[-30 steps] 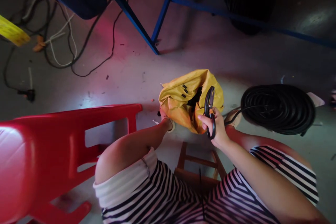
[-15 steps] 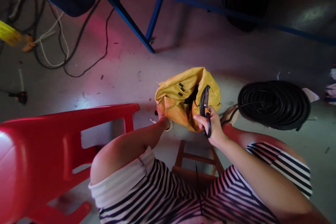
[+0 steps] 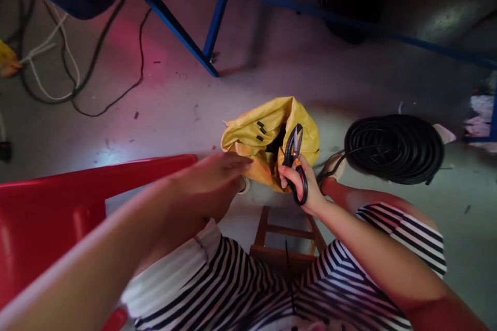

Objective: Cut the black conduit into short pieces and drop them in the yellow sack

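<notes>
My right hand (image 3: 301,181) is closed round a pair of scissors (image 3: 298,165) with black handles, their blades parted and pointing away from me. The same hand has a black ribbed tube (image 3: 289,148) beside the blades. Both are above a crumpled yellow bag (image 3: 248,132), which stands between my feet with its mouth spread. Several short black tube pieces (image 3: 261,128) rest on the bag's folded side. My left hand (image 3: 219,165), a little blurred, reaches in at the bag's left edge. Its fingers are stretched out and nothing shows in them.
A large coil of black tubing (image 3: 394,150) lies on the floor to the right, one strand running towards my foot. At left is a red plastic stool (image 3: 34,217). Blue metal legs (image 3: 217,20) and loose cables (image 3: 142,57) are ahead. A wooden frame (image 3: 287,230) is below me.
My left hand and forearm have come into view from the lower left, up to the bag. My right hand still holds the scissors and tube. The whole view has shifted slightly.
</notes>
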`<action>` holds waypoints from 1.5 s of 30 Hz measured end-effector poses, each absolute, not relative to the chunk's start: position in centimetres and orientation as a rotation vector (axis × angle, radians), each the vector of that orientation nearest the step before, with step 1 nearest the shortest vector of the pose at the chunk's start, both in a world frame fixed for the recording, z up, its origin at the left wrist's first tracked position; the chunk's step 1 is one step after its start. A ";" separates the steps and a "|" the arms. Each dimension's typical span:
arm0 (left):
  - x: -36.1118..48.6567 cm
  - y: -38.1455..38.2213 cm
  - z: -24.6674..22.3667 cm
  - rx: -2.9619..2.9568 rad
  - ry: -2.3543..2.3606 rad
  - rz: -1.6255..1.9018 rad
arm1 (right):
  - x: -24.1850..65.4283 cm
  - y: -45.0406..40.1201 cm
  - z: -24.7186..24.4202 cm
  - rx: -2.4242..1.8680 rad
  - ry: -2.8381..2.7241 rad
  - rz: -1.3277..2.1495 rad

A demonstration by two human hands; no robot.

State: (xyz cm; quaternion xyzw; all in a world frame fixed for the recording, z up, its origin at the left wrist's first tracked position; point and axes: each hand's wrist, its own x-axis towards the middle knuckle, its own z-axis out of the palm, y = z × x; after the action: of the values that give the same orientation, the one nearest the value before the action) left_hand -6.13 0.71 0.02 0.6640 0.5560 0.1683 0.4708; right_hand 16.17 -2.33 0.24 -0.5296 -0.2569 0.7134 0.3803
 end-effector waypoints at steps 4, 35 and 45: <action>-1.9 1.3 1.3 1.357 1.217 0.515 | 16.0 -2.7 0.3 -1.404 -0.704 1.817; 1.7 -0.4 3.1 0.640 1.219 0.828 | 16.9 -2.6 -0.5 -1.502 -0.841 1.434; 0.9 0.0 2.6 0.939 1.329 0.887 | 18.7 -3.5 0.0 -1.502 -0.956 1.786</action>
State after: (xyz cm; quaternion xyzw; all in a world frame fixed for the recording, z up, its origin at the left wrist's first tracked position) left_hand 0.93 0.04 2.61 0.4051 0.5734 0.3827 0.6006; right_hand 18.67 -3.45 0.05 -0.5673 -0.3611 0.6745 0.3048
